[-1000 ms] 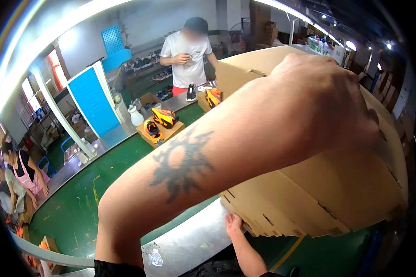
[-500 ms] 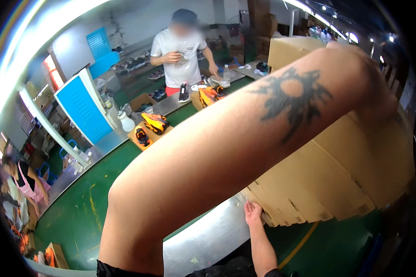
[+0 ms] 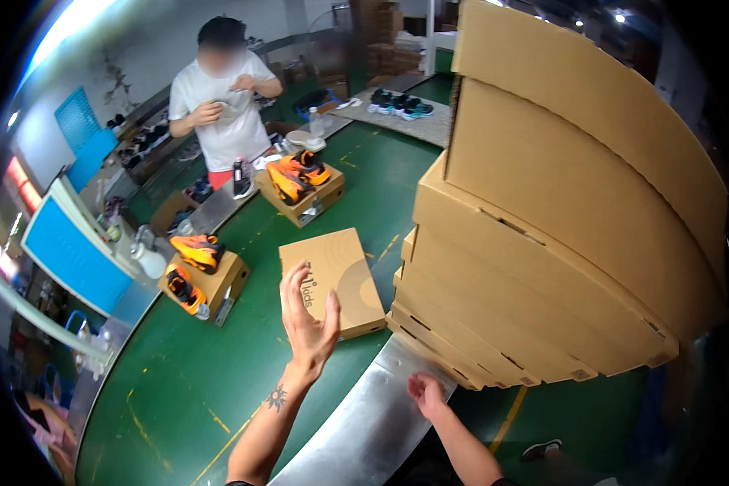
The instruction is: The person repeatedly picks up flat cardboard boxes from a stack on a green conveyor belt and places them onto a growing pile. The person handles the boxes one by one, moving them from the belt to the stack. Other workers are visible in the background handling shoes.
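My left hand [image 3: 306,324] is open, thumb and fingers apart and curved, with nothing in it. It is raised in front of a flat brown shoe box [image 3: 350,271] on the green table, hiding part of its lid; contact between them cannot be made out. My right hand [image 3: 426,395] hangs over the table's metal edge [image 3: 356,421], its fingers loosely bent and nothing visible in them. Just beside it rises a tall stack of brown shoe boxes [image 3: 535,279], which fills the right side.
Orange-and-black shoes [image 3: 298,174] rest on a box across the green table [image 3: 170,381]; another orange pair [image 3: 198,253] tops a box further left. A person in a white shirt [image 3: 219,113] stands beyond. Dark-and-teal shoes [image 3: 401,105] line the far counter. A shoe-clad foot [image 3: 541,449] shows at lower right.
My left arm, stretched across toward the top of the stack before, has come down and left to the box on the table. My right hand has moved slightly away from the stack. The view has shifted.
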The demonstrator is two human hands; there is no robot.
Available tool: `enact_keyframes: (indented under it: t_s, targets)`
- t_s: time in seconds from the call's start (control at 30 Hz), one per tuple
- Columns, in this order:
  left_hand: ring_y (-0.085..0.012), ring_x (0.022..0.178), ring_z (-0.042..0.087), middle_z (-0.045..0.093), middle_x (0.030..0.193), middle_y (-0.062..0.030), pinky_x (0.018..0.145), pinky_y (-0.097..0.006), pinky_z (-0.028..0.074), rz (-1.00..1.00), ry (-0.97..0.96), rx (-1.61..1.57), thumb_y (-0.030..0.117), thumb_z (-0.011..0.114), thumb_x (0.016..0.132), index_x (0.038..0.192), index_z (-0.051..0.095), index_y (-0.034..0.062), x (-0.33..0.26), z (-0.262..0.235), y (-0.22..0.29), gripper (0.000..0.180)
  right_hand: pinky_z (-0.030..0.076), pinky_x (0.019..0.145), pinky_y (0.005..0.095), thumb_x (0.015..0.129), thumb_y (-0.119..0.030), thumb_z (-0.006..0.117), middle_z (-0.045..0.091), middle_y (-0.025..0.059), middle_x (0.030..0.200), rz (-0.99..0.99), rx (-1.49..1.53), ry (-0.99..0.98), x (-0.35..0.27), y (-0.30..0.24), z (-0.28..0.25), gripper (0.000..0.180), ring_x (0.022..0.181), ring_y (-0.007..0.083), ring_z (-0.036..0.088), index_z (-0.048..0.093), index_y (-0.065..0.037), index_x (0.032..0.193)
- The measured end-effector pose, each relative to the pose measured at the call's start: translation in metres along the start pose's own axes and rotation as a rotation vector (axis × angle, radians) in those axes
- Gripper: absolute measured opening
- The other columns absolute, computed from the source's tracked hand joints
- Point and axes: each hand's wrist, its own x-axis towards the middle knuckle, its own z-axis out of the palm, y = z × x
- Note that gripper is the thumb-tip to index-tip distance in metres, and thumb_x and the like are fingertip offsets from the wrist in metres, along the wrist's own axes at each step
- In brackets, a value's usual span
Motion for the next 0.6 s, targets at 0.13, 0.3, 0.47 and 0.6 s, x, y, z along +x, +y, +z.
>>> enact_keyframes:
  t_s: [0.13,0.3,0.47,0.6]
  targets:
    - [-0.0412,0.145,0.023,0.023,0.155,-0.0281,0.118,-0.051,0.019,-0.099,-0.498,0.313,0.035,0.084,0.070,0.152,0.026,0.0048,-0.078,0.050,-0.143,0.104,0.056,0.082,0.0373,0.093,-0.011,0.058,0.068,0.0132,0.108,0.098,-0.202,0.127,-0.056,0.042,-0.030,0.023,0.093,0.0237,0.067,0.060,-0.003,0.114]
    - [-0.0350,0.148,0.019,0.022,0.160,-0.0164,0.120,-0.054,0.013,-0.009,-0.770,0.621,0.038,0.085,0.066,0.152,0.030,0.0157,-0.118,0.046,-0.232,0.105,0.057,0.082,0.0345,0.094,-0.007,0.056,0.069,0.0131,0.108,0.092,-0.301,0.175,-0.090,0.088,-0.054,0.024,0.094,0.0230,0.067,0.061,-0.001,0.118]
    - [-0.0343,0.146,0.025,0.025,0.158,-0.0160,0.120,-0.053,0.016,-0.103,-0.742,0.661,0.028,0.083,0.066,0.151,0.033,0.0159,-0.173,-0.041,-0.221,0.099,0.056,0.079,0.0358,0.094,-0.013,0.059,0.069,0.0104,0.105,0.036,-0.502,-0.011,-0.082,0.096,-0.005,0.025,0.090,0.0204,0.067,0.060,-0.004,0.117]
    - [-0.0365,0.146,0.025,0.025,0.158,-0.0178,0.119,-0.053,0.017,-0.256,-0.794,0.696,0.030,0.081,0.068,0.150,0.036,0.0158,-0.253,-0.133,-0.153,0.095,0.048,0.093,0.0347,0.093,-0.025,0.062,0.057,0.0135,0.129,-0.335,-0.723,-0.179,-0.065,0.086,0.077,0.048,0.113,0.0210,0.058,0.050,-0.003,0.133]
